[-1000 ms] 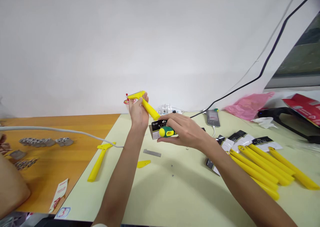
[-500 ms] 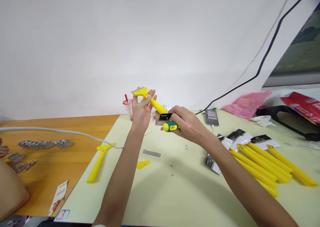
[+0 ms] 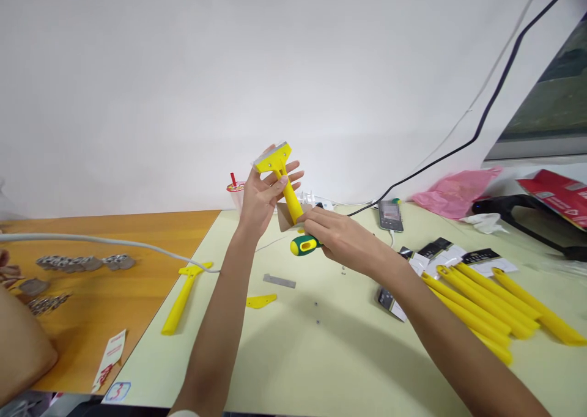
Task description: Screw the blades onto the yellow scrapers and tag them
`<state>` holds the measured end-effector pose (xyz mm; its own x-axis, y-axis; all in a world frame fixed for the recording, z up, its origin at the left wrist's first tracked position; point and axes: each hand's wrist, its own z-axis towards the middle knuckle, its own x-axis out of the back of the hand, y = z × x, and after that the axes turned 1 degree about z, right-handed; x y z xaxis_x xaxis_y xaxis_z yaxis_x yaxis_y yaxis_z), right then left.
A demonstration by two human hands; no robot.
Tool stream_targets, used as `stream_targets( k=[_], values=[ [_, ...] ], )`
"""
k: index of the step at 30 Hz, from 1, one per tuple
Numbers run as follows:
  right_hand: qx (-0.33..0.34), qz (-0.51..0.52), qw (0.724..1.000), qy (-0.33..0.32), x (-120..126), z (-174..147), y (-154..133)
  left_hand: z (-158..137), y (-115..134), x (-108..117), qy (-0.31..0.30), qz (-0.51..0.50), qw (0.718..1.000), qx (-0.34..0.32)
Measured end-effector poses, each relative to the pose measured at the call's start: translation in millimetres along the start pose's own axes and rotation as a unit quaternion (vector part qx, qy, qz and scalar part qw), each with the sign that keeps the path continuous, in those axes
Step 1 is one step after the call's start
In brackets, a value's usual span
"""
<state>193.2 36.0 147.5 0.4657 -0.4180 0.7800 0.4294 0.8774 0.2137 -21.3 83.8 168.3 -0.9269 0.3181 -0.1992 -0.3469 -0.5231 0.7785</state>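
Observation:
A yellow scraper (image 3: pixel 291 200) is raised over the table, its blade end up and tilted left. My left hand (image 3: pixel 260 204) is closed on it below the head, thumb on the handle and some fingers spread behind. My right hand (image 3: pixel 339 230) is closed at the handle's lower end, by a cardboard sleeve (image 3: pixel 285 219), and also holds a screwdriver (image 3: pixel 302 246) with a green and yellow grip. Its shaft is hidden. Below my hands lie a flat metal blade (image 3: pixel 279 280), a yellow plastic plate (image 3: pixel 262 301) and several small screws or nuts (image 3: pixel 316 304).
Another yellow scraper (image 3: pixel 182 301) lies left, under a grey cable (image 3: pixel 151 246). At right are several yellow handles (image 3: pixel 486 301) with printed cards, a phone (image 3: pixel 390 215) and a pink bag (image 3: pixel 454 191). A cup (image 3: pixel 236 194) stands behind. A co-worker's hand (image 3: pixel 8 271) is far left.
The scraper has turned more upright, its head moving up and right and its face now toward me. The screwdriver grip and my right hand have shifted slightly left and down.

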Motion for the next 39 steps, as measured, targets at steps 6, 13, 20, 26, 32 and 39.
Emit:
stream_targets(
  k=[6, 13, 20, 26, 32, 39],
  values=[
    [0.021, -0.051, 0.998, -0.022, -5.5, 1.2, -5.1, -3.6, 1.8, -6.5, -0.052, 0.055, 0.997, 0.0],
    [0.005, -0.089, 0.99, -0.107, -14.2, 4.7, -11.4, -5.3, 6.3, -15.3, -0.05, 0.038, 0.997, 0.046],
    [-0.037, -0.091, 0.978, -0.185, -23.3, 7.8, -13.6, -4.5, -0.6, -9.1, -0.068, 0.093, 0.991, 0.066],
    [-0.048, -0.095, 0.974, -0.201, -21.7, 9.3, -11.3, -2.5, -6.1, -3.8, -0.041, 0.145, 0.986, 0.074],
    [-0.053, -0.079, 0.977, -0.19, -15.9, 9.3, -8.9, -0.2, -12.0, 0.9, -0.038, 0.166, 0.981, 0.089],
    [-0.053, -0.065, 0.977, -0.194, -14.6, 7.0, -8.2, 2.4, -15.0, 4.9, -0.026, 0.189, 0.976, 0.103]
  ],
)
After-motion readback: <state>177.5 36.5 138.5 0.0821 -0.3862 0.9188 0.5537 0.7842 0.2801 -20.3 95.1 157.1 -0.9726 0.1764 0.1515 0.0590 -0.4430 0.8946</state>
